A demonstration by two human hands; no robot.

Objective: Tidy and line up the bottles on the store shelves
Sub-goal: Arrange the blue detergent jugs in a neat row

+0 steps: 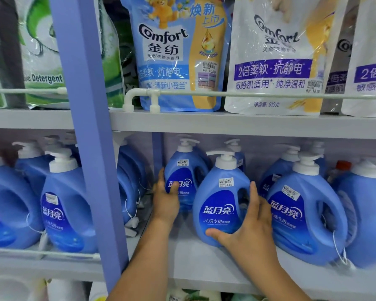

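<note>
On the middle grey shelf, right of the purple upright post, both hands work among blue plastic pump-top detergent bottles. Left hand reaches to the back, fingers and thumb wrapped round the rear blue pump bottle, which stands upright, long axis vertical, label facing front, pump spout pointing right. Right hand cups the front blue pump bottle w/ thumb across its lower label and fingers curved up its right side by the handle; bottle upright, label to front, spout pointing left. Just beside it on the right stands a third blue bottle w/ price sticker, label front. Approx 7 bottles visible in this bay, some hidden behind. Upper shelf: 2 Comfort softener pouches plainly visible, blue pouch and white pouch, behind a white rail.
</note>
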